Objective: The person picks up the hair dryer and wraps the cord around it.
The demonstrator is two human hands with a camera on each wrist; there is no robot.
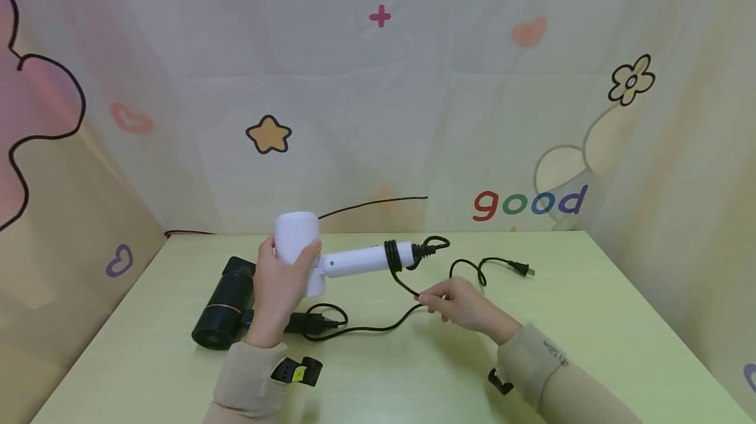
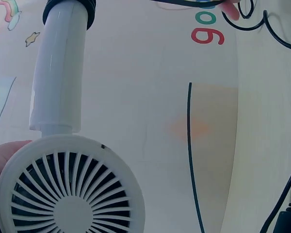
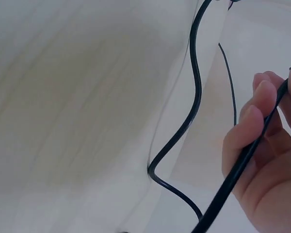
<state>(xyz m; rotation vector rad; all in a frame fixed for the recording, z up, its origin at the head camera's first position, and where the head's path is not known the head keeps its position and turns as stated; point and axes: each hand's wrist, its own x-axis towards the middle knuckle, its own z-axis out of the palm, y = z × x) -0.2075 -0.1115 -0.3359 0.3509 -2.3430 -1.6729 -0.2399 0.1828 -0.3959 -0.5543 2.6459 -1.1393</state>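
Observation:
A white hair dryer (image 1: 360,261) is held up over the table by my left hand (image 1: 277,293), which grips its round head. Its vented grille (image 2: 72,213) faces the left wrist camera. Several turns of black cord (image 1: 392,256) circle the handle near its end, and a small loop sticks out beyond. To the right, my right hand (image 1: 463,306) pinches this cord between thumb and fingers; the right wrist view shows the cord (image 3: 228,187) crossing the curled fingers. A black hair dryer (image 1: 221,309) lies on the table behind my left wrist, partly hidden by it.
A two-pin plug (image 1: 522,268) lies at the right on a curly length of cord. Another cord stretch (image 1: 378,329) runs from the black dryer's handle towards my right hand; which dryer it belongs to I cannot tell. A printed curtain (image 1: 378,115) hangs behind the pale table (image 1: 590,345).

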